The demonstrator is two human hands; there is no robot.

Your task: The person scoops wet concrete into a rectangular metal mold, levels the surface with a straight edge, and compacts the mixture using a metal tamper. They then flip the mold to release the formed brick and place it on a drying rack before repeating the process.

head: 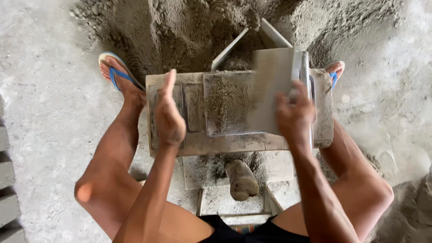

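A dusty grey block mould (198,144) stands between my knees, its middle cavity packed with damp grey mix (227,101). My right hand (294,112) grips a flat grey metal plate (272,85) held tilted over the right side of the filled cavity. Held edge-up with fingers straight and together, my left hand (168,112) hovers over the left part of the mould and holds nothing. A worn stone-like lump (240,180) lies on a slab just below the mould.
A big heap of grey sand-cement mix (189,27) lies beyond the mould, with a metal scoop or tray (270,36) stuck in it. My feet in blue sandals (114,72) flank the mould. Stacked blocks (6,193) sit at the left edge.
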